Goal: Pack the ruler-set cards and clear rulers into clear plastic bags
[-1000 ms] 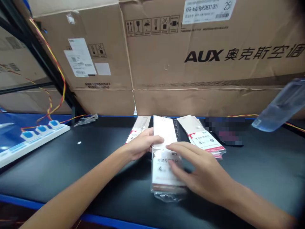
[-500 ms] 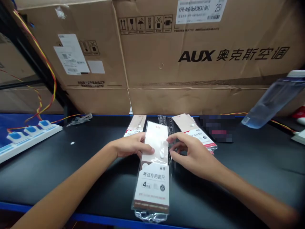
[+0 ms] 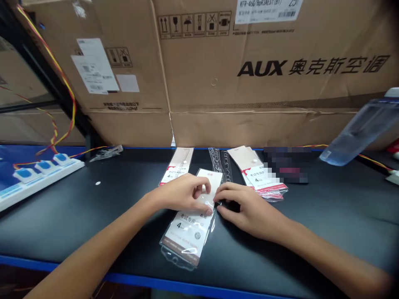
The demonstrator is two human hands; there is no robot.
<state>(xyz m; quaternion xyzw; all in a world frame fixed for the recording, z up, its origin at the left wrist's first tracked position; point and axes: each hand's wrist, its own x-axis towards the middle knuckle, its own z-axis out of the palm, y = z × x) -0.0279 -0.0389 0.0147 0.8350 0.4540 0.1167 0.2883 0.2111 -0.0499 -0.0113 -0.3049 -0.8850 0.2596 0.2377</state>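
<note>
front packet (image 3: 188,238): beige, white, brown-banded | right packets (image 3: 257,176): beige, white, red | tabletop (image 3: 336,207): black, blue-edged

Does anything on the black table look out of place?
A small white disc lies alone at the left, away from the packets, and crumpled clear plastic lies near the power strip; both look like stray scraps.

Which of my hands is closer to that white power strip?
Left. Your left hand is to the right of the white power strip, on a packaged ruler set; your right hand is farther right, at that set's right edge.
</note>
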